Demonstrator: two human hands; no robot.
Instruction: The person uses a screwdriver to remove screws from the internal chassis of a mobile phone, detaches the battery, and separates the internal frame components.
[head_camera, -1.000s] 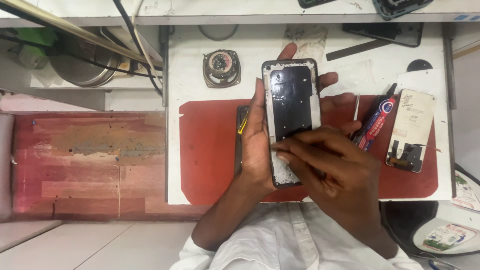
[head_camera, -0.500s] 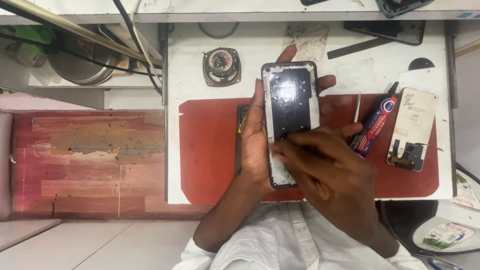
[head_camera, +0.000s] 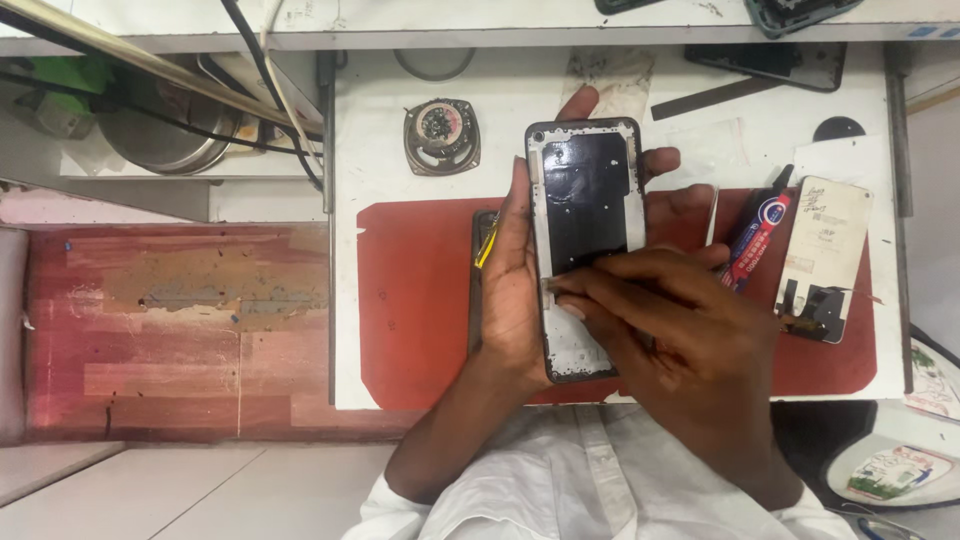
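Observation:
My left hand (head_camera: 512, 290) grips an opened phone frame (head_camera: 585, 200) with a black inner panel, holding it face up over the red mat (head_camera: 420, 300). My right hand (head_camera: 670, 320) lies across the phone's lower half, with its fingertips pressed to the frame's left edge near the middle. Whether those fingers pinch a small tool or part I cannot tell. The lower part of the phone is partly hidden by my right hand.
A round speaker (head_camera: 442, 136) sits on the white table (head_camera: 380, 120) beyond the mat. A red and blue glue tube (head_camera: 755, 240) and a white phone part with a flex cable (head_camera: 825, 255) lie to the right. Cables and a metal bowl (head_camera: 160, 140) are at the left.
My right hand's fingers have slid up and left along the phone's edge. The phone has stayed in my left hand.

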